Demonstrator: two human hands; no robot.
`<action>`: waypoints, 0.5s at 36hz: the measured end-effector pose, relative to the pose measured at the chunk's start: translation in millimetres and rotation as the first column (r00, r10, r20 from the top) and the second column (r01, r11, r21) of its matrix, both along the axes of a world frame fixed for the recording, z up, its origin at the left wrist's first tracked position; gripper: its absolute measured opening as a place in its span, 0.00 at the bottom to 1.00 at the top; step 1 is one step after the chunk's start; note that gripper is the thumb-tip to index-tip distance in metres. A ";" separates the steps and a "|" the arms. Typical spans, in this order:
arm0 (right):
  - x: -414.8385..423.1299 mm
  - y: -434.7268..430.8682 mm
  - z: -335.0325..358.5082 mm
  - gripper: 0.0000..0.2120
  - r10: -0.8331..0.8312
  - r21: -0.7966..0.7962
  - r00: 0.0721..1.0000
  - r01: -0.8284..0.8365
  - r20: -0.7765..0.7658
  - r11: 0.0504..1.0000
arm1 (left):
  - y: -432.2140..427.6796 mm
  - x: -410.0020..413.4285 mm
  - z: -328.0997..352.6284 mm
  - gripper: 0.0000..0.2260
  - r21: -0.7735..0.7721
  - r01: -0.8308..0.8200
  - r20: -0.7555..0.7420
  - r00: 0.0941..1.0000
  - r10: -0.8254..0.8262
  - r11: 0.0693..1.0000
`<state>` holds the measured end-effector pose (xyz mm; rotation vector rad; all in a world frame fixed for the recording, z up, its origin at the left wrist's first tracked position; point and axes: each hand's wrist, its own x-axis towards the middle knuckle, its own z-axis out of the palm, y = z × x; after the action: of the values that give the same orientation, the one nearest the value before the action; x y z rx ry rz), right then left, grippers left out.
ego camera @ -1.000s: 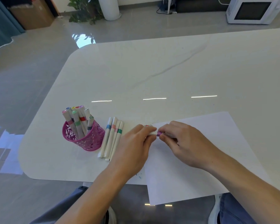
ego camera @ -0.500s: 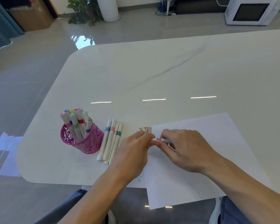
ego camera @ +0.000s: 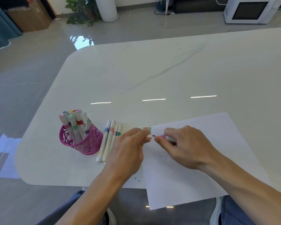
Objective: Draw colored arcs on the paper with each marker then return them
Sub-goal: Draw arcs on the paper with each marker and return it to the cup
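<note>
My right hand [ego camera: 183,145] grips a purple-banded marker [ego camera: 166,137] with its dark tip bare and pointing left. My left hand [ego camera: 128,146] pinches the white cap [ego camera: 149,136] a short gap off that tip. Both are over the top-left corner of the white paper [ego camera: 201,159], where several short colored arcs [ego camera: 145,128] show. A pink perforated cup [ego camera: 81,140] at the left holds several markers. Several more markers [ego camera: 110,137] lie side by side between the cup and my left hand.
The white marble table [ego camera: 152,70] stretches far ahead and right. The paper's near edge hangs over the table's front edge. Small ink specks [ego camera: 138,180] dot the table by that edge. A microwave [ego camera: 250,10] and a plant [ego camera: 81,12] are on the floor beyond.
The cap has come off the purple marker: my left hand drew it left, leaving a small gap and the tip bare. Both hands sit slightly lower in view.
</note>
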<state>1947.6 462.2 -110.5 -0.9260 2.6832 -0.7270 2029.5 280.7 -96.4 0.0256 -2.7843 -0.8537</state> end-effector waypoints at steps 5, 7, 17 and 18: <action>-9.1 4.6 3.8 0.24 -0.059 -0.016 0.996 0.060 0.064 0.998 | -8.7 -2.1 2.5 0.06 -0.068 -0.064 -0.042 0.997 0.061 0.996; -9.4 3.9 3.0 0.21 -0.073 -0.008 0.990 0.075 0.123 0.997 | -7.5 -0.9 -1.6 0.05 -0.084 -0.062 -0.029 0.998 0.060 0.995; -14.9 0.1 -10.4 0.11 -0.076 -0.300 0.944 0.177 0.320 0.937 | -6.3 1.6 -20.3 0.05 -0.122 0.062 0.069 0.996 -0.054 0.991; -15.3 -1.0 -10.6 0.11 -0.076 -0.350 0.931 0.209 0.357 0.913 | -5.8 2.0 -21.3 0.05 -0.133 0.075 0.073 0.995 -0.066 0.988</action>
<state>1932.3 461.1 -121.1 -0.6054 2.3609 -1.3479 2031.5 274.8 -117.7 -0.0682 -2.9165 -0.6896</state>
